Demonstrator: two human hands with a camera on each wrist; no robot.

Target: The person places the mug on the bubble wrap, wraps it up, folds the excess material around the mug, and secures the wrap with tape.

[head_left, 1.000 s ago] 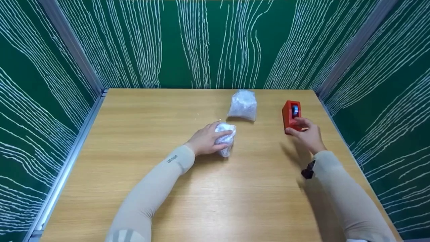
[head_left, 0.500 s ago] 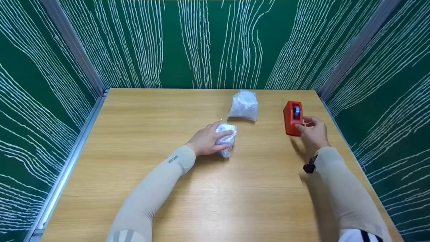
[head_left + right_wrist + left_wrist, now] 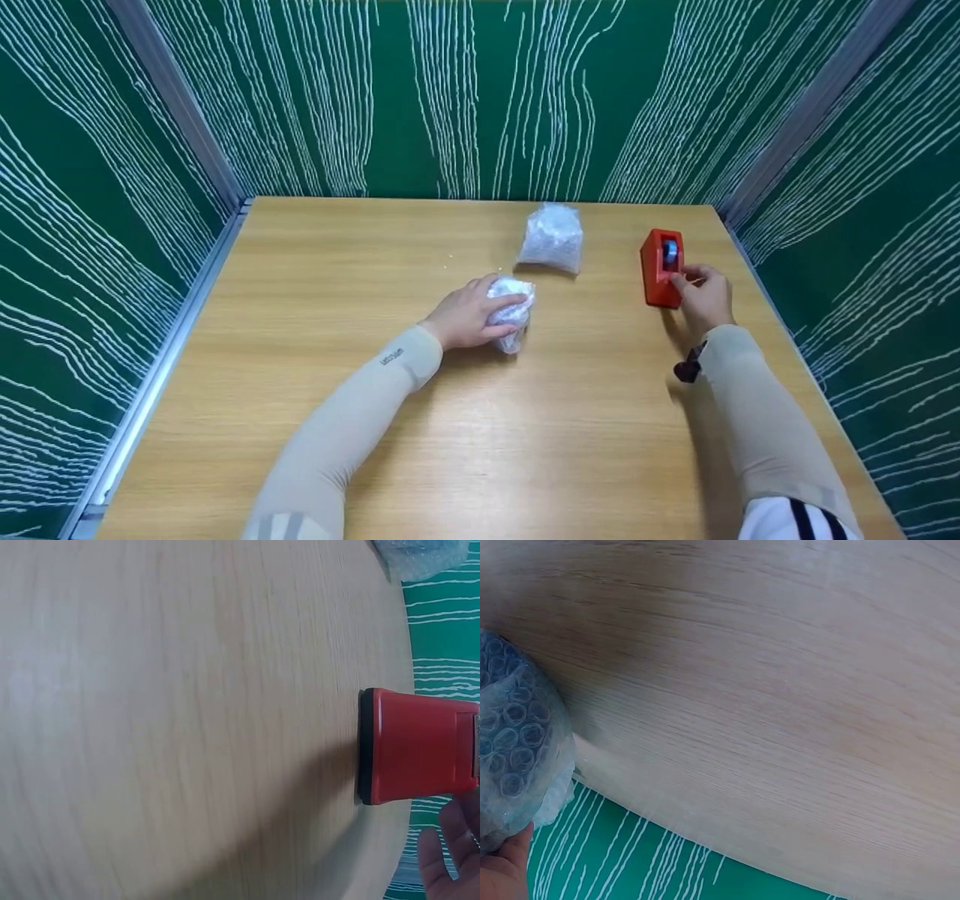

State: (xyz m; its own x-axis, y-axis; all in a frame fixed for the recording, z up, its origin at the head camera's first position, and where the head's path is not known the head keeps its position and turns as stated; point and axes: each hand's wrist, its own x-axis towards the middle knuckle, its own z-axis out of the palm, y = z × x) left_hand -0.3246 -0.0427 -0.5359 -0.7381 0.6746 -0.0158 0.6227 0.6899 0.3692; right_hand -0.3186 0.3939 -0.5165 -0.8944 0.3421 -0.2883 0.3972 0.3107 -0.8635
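Note:
My left hand [image 3: 466, 315] grips a crumpled bubble-wrap bundle [image 3: 510, 313] on the table, fingers spread over its top and side. What is inside the wrap is hidden. The left wrist view shows the bundle's bubbles [image 3: 514, 731] close up, with one fingertip at its edge. On the right stands a red tape dispenser [image 3: 661, 268] with a blue-looking roll in it. My right hand [image 3: 705, 298] is at its near right side, thumb tip against the cutter end and fingers bent beside it. I cannot tell whether it pinches the tape. The right wrist view shows the dispenser's red front [image 3: 416, 746] and black base.
A second bubble-wrap packet [image 3: 552, 237] lies toward the back of the wooden table [image 3: 480, 442]. A few tiny white specks lie left of it. Green walls [image 3: 517, 97] with white wavy lines enclose the back and both sides. A dark strap [image 3: 688, 369] hangs at the right wrist.
My right hand has shifted from across the dispenser's near end to its right side, its thumb now at the cutter end. The left hand keeps its grip on the bundle. The view has shifted slightly.

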